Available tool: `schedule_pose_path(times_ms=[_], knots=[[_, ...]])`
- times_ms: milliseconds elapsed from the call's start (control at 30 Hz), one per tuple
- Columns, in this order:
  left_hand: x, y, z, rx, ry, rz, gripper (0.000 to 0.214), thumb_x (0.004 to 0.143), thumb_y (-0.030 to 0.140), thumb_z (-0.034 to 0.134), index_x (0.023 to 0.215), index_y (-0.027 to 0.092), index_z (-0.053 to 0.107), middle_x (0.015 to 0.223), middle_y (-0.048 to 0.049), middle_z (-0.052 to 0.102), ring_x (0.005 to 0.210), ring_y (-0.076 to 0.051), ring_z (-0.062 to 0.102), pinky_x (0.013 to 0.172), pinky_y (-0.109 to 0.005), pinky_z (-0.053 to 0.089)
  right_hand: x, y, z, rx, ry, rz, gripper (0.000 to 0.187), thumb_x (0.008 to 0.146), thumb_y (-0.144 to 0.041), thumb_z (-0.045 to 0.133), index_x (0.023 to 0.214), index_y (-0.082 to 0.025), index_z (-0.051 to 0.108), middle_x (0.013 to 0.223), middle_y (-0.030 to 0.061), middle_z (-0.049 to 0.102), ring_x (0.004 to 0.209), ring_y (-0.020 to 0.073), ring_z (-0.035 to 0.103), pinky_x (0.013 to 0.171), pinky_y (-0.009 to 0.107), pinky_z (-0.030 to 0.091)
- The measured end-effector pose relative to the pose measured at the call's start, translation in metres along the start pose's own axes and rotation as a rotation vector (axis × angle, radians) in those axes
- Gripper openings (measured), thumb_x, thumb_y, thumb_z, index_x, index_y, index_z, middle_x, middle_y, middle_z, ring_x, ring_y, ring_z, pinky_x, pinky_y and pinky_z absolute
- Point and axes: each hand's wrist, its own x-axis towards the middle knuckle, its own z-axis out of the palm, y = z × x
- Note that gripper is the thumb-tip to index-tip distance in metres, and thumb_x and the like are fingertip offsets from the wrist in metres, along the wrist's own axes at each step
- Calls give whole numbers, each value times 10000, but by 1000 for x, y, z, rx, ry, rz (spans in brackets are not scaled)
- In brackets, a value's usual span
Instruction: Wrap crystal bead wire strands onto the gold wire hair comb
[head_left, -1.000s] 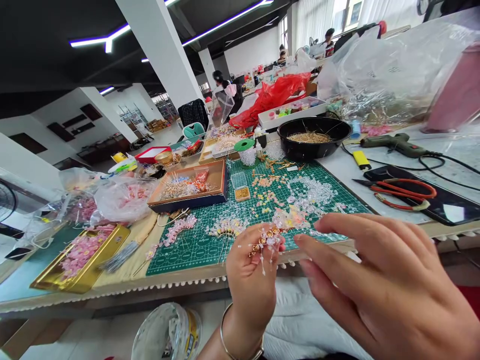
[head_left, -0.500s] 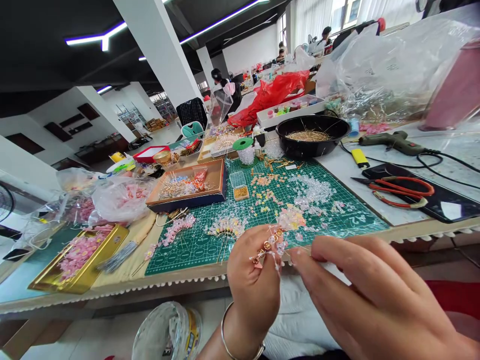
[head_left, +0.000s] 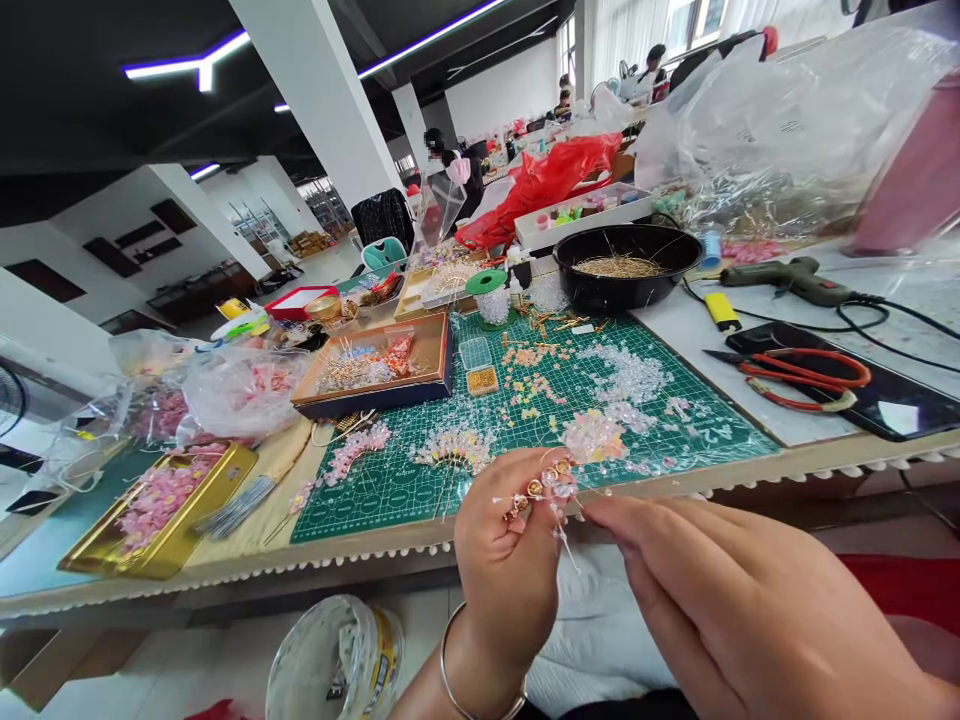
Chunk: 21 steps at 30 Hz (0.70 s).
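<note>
My left hand (head_left: 499, 570) pinches a small wired ornament of gold beads and clear crystals (head_left: 541, 490) above the front table edge, with thin wires sticking out. My right hand (head_left: 735, 610) comes in from the right, its fingertips against the ornament's right side. Whether they grip a wire is hidden. Beyond both hands lies a green cutting mat (head_left: 360, 510) scattered with crystal and pink beads. A fan-shaped beaded piece (head_left: 454, 450) and a pink beaded spray (head_left: 352, 450) rest on it. A bangle (head_left: 465, 650) circles my left wrist.
A black bowl of gold wire (head_left: 622, 270), a glue gun (head_left: 787, 280), red-handled pliers (head_left: 802, 375) and a bead-filled box (head_left: 375, 365) sit around the mat. A gold tin of pink pieces (head_left: 157, 510) lies left. A plastic tub (head_left: 334, 660) stands below the table edge.
My right hand has moved down and left, its spread fingers closing in on the ornament. My left hand has barely moved, and the view has shifted slightly.
</note>
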Motion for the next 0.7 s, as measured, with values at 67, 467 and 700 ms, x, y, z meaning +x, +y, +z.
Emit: schedule_pose_path(times_ms=[67,467,700], knots=[[-1,0,1,-35,-7,-40,199,912,181,637,1050,269,749,992,-50,757,952,-211,712,863,-376,580,0,-1,-3,15,-4,-1,219,926,-108,396,995,-142,601,796,49,757,609,163,708,479,261,520],[-3,-3,5,-238,-3,-111,197,904,155,640,1025,264,751,964,-40,723,797,-158,692,685,-290,587,-19,0,0,148,14,42,219,956,-140,384,1074,-184,562,795,9,733,629,138,694,564,251,528],[-5,2,3,-308,-47,-161,176,924,220,639,1046,283,749,962,-47,720,769,-154,689,690,-301,605,-24,9,-7,392,47,296,209,955,-139,451,1020,-287,583,882,-59,742,734,107,721,575,121,565]])
